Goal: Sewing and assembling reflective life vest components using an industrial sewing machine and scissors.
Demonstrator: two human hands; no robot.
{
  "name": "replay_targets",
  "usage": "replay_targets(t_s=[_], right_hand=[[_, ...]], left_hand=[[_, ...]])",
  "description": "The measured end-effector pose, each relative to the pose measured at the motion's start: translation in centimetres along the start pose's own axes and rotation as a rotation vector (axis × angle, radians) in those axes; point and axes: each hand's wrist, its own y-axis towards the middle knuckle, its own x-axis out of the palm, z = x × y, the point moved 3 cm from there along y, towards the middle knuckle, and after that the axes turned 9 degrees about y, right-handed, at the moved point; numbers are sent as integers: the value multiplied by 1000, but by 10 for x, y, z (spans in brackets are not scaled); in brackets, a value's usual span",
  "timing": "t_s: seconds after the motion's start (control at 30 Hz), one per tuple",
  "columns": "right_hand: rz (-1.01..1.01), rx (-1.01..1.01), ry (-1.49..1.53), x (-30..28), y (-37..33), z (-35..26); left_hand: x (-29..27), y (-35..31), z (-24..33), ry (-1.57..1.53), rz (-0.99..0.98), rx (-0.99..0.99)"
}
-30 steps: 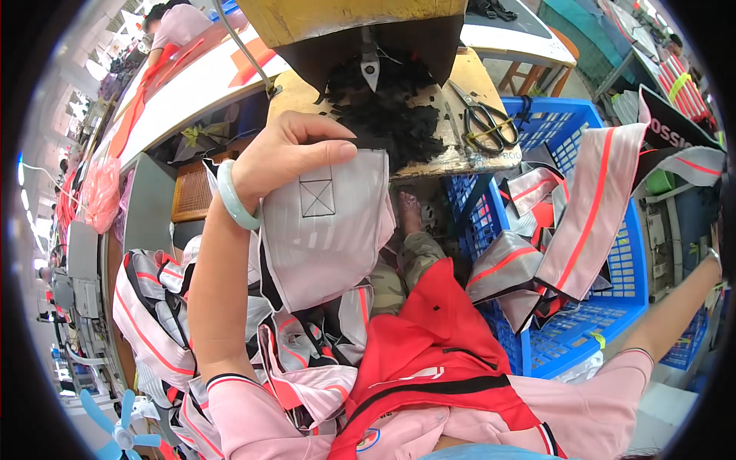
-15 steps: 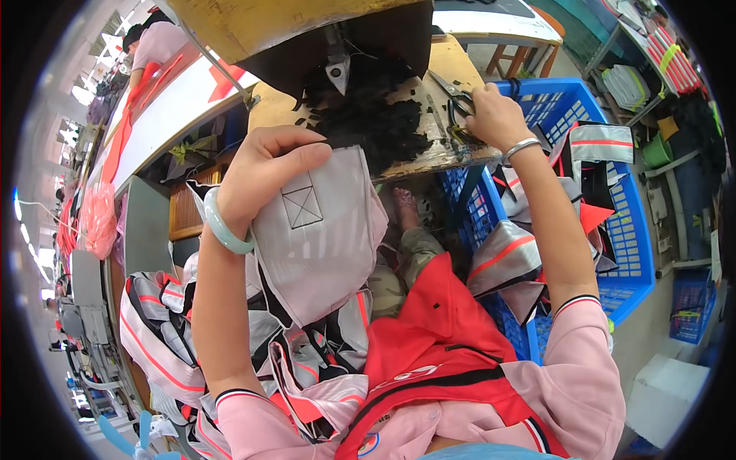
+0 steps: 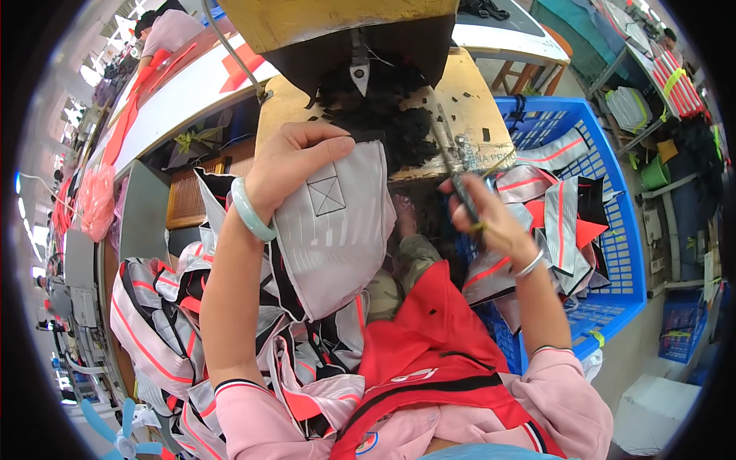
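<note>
My left hand (image 3: pixel 303 165) pinches the upper edge of a light grey fabric piece (image 3: pixel 337 238) between thumb and fingers. A dark stitched square with a cross inside shows near its top; a black layer shows along its left side. The piece hangs in front of the wooden board (image 3: pixel 483 100). My right hand (image 3: pixel 491 218), smeared by motion, is closed around a pair of dark-handled scissors (image 3: pixel 448 146). Their long blades point up and away over the board's right part, apart from the fabric. The scissors' handles are partly hidden by my fingers.
Black scraps (image 3: pixel 376 115) lie on the board beneath a yellow machine (image 3: pixel 345 27) with a pointed metal tip. A blue basket (image 3: pixel 625 253) at right holds grey, red-striped pieces. More such pieces (image 3: pixel 153 330) are heaped at left. Far left, another person (image 3: pixel 172 31) sits at a long table.
My right hand has come back from the board toward me, lifting the scissors off it. My left hand, still gripping the fabric piece, has shifted slightly right in the picture.
</note>
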Motion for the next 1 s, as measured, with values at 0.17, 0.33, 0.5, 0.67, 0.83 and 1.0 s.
replay_targets(t_s=[0.17,0.33,0.5,0.67,0.83,1.0], right_hand=[[34,-145,-302,60,-6,-15],[94,-179,-233,68,8,-13],[132,-192,-75,69,14,4],[121,-159,135,56,22,11],[387,-207,-524,-1,32,3],[509,-180,-977,-52,42,-32]], left_hand=[[7,0,5,63,18,23],[6,-4,6,50,11,17],[7,-1,6,-7,15,-8],[-2,7,0,6,2,-10],[-27,24,-16,-70,-8,-66],[-35,44,-21,-52,14,-57]])
